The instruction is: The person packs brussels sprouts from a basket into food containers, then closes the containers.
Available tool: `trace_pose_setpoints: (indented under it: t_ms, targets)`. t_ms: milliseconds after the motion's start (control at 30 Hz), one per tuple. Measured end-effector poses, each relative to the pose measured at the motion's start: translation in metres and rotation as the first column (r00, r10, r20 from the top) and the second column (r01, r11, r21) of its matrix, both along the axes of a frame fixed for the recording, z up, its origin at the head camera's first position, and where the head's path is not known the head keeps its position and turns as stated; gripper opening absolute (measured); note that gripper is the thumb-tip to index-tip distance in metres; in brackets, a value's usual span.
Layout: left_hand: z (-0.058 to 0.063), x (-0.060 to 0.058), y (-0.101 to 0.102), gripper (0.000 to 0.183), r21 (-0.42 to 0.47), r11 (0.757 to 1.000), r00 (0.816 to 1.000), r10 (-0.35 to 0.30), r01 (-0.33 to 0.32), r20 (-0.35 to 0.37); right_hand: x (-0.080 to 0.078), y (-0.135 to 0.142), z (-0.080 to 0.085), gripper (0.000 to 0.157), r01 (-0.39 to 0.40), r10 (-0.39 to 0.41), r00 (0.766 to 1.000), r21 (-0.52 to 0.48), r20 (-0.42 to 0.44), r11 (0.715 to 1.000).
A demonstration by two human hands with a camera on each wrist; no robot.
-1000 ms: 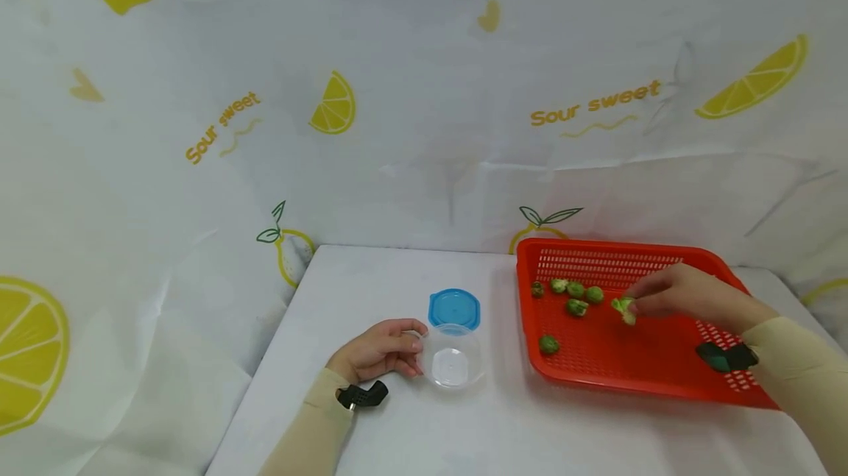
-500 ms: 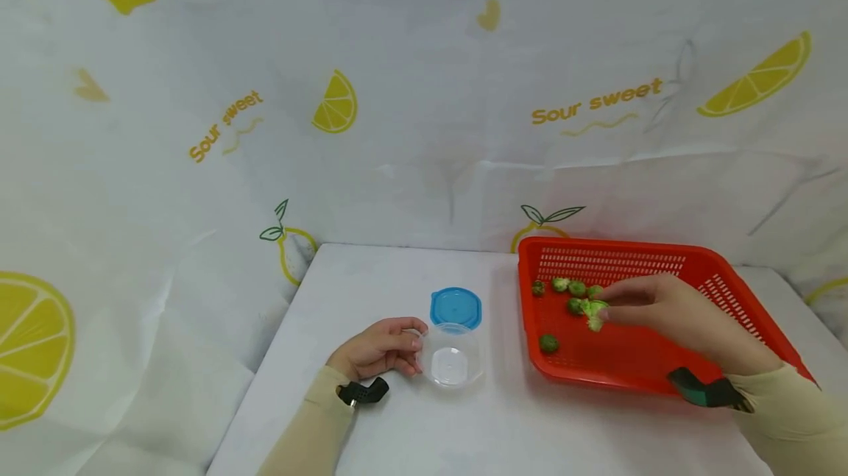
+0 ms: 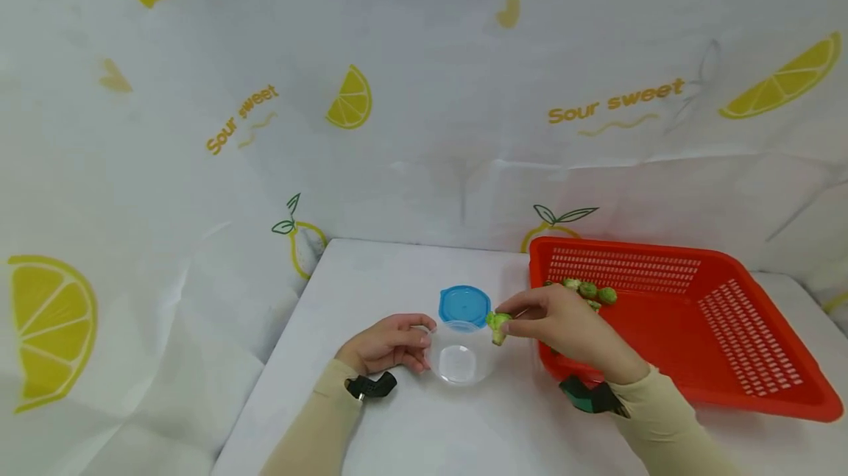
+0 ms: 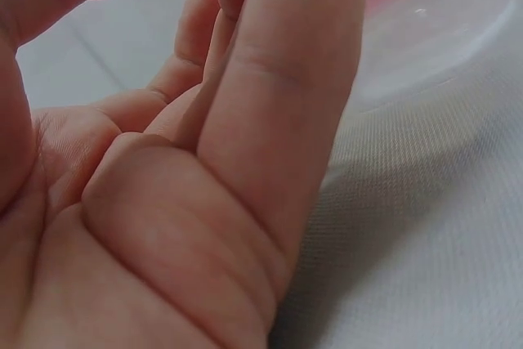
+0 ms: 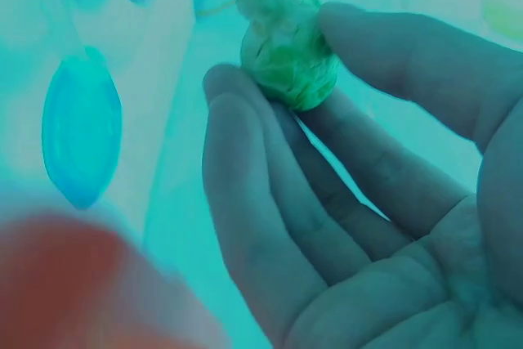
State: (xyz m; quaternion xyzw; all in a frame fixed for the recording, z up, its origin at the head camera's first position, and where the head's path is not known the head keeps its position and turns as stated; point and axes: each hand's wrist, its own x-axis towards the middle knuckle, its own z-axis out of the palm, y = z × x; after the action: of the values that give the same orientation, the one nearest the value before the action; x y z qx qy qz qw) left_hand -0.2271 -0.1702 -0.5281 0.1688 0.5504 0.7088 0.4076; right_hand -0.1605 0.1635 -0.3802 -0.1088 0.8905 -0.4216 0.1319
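Observation:
My right hand [image 3: 566,327] pinches a green Brussels sprout [image 3: 498,325] between thumb and fingertips, just right of the clear plastic bowl [image 3: 461,369]. The right wrist view shows that sprout [image 5: 290,59] up close, its pale stem end pointing away from the palm. On the bowl's left side, my left hand [image 3: 389,346] grips the rim with thumb and fingers. Only a part of the bowl [image 4: 445,42] shows in the left wrist view, beyond the fingers. No sprout shows inside the bowl. A blue lid [image 3: 465,304] lies flat just behind it.
A red perforated basket [image 3: 669,343] stands to the right, with several Brussels sprouts [image 3: 606,296] near its left end. My right forearm crosses its front left corner and hides part of it. A white cloth printed with lemons [image 3: 424,115] hangs behind the table [image 3: 424,432].
My right hand has carried the Brussels sprout leftward, out over the basket's left side to beside the bowl. The left hand stays on the bowl. The head view has shifted slightly.

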Motion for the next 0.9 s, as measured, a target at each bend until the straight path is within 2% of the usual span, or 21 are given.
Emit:
trace_pose_setpoints:
  t_ms: [333, 500, 733, 900]
  targets:
    - [0.001, -0.002, 0.000, 0.019, 0.010, 1.000, 1.000, -0.018, 0.018, 0.005, -0.010, -0.057, -0.035, 0.019, -0.065, 0.065, 0.997, 0.010, -0.042, 0.998]
    - [0.000, -0.002, 0.001, 0.018, 0.009, 1.000, 1.000, -0.024, 0.024, 0.015, -0.008, -0.071, -0.043, 0.018, -0.058, 0.059, 0.997, 0.031, -0.043, 0.998]
    - [0.001, -0.002, 0.002, 0.017, 0.007, 1.000, 0.999, -0.027, 0.027, 0.020, -0.008, -0.084, -0.048, 0.014, -0.105, 0.108, 0.993, 0.059, -0.044, 0.993]
    - [0.001, -0.002, 0.001, 0.017, 0.008, 1.000, 0.999, -0.029, 0.029, 0.014, -0.009, -0.093, -0.055, 0.013, -0.110, 0.113, 0.993, 0.084, -0.031, 0.990]
